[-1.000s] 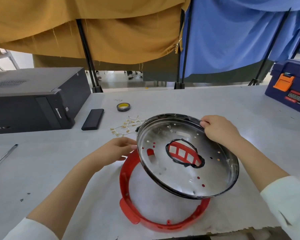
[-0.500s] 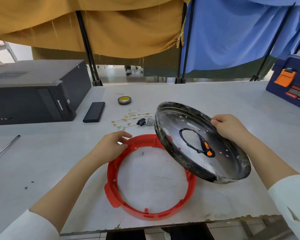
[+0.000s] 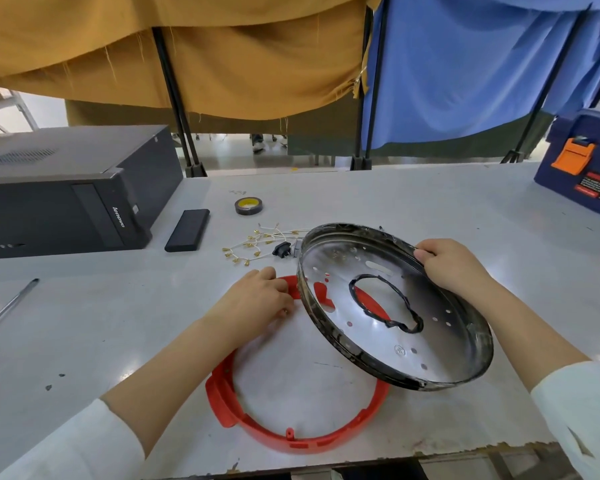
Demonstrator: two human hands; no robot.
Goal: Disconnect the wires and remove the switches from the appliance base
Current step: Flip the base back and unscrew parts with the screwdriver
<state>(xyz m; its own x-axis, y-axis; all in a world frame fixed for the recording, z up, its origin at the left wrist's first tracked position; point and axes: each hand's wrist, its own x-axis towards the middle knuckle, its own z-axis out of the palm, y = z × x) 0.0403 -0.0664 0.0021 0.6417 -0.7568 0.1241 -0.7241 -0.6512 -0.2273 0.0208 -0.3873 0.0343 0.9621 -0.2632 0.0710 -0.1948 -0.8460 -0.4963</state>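
Observation:
A round metal base pan [image 3: 426,344] with a central hole is tilted above the table, and my right hand [image 3: 451,265] grips its far rim. Under and left of it a red plastic ring [image 3: 291,434] lies flat on the table. My left hand [image 3: 257,299] rests on the ring's far-left edge, fingers curled over it. Loose white wires with brass terminals [image 3: 253,242] lie behind the ring. A small black switch [image 3: 280,249] sits beside them, with a grey part partly hidden behind the pan's rim.
A black computer case [image 3: 66,192] stands at the left, with a black flat block [image 3: 187,230] and a tape roll [image 3: 248,206] near it. A metal rod [image 3: 7,310] lies at the far left. A blue toolbox [image 3: 582,171] sits at the right. The table's front edge [image 3: 430,452] is close.
My right hand lifted the metal pan off the red ring and holds it tilted to the right. My left hand shifted right along the ring's far edge and now holds it.

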